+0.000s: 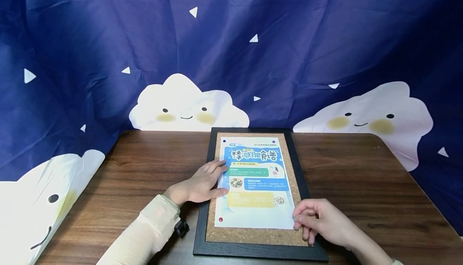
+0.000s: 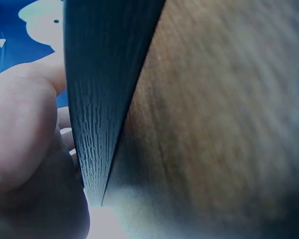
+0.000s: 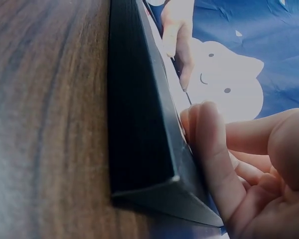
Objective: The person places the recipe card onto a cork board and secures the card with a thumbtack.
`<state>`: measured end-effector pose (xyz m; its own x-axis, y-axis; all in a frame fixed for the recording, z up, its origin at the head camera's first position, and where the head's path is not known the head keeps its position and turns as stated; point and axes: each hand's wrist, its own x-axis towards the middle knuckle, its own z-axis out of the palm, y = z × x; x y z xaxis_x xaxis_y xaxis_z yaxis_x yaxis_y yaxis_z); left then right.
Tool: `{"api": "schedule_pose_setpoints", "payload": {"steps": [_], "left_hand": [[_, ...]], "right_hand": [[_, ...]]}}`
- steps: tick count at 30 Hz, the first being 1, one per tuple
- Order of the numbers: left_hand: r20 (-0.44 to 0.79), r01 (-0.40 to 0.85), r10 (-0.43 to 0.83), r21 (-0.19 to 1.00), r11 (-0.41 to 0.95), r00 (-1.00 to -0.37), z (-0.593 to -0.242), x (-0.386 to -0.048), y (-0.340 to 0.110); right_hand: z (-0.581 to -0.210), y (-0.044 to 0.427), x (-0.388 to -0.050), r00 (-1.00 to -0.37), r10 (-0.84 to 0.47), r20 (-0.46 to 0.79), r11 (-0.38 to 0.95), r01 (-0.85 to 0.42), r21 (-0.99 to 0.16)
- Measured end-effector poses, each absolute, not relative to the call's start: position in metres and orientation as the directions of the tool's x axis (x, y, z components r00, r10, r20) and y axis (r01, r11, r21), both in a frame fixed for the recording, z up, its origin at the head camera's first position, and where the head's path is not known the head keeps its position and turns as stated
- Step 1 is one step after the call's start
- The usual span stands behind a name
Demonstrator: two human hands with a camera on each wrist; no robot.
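Observation:
A printed paper sheet (image 1: 253,216) with blue, green and yellow panels lies on a cork board (image 1: 249,236) in a black frame (image 1: 260,251). Round-headed pushpins mark three of its corners: blue (image 1: 224,141), purple (image 1: 273,141) and red (image 1: 221,219). Across the left edge, my left hand (image 1: 202,182) rests with extended fingers and thumb touching the sheet. At the lower right corner, my right hand (image 1: 320,220) brings thumb and index finger together on a small pale pin-like thing, mostly hidden by the fingertips. Its other fingers touch the frame's right side (image 3: 139,99).
The frame lies on a dark brown wooden table (image 1: 354,168), its far edge near a blue curtain (image 1: 282,56) printed with smiling clouds and white triangles. A small black device (image 1: 181,228) sits at the left sleeve's cuff.

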<state>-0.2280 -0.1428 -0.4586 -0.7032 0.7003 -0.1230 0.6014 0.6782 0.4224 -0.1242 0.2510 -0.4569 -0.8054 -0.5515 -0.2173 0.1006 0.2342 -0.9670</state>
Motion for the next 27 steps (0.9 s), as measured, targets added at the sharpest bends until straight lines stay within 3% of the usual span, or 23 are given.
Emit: {"api": "schedule_pose_setpoints", "payload": {"steps": [27], "left_hand": [[-0.089,0.617,0.713,0.436,0.656,-0.695,-0.46,-0.228,-0.144]], "right_hand": [[-0.446,0.232,-0.13,-0.792,-0.506,-0.342,0.42,0.12,-0.899]]}}
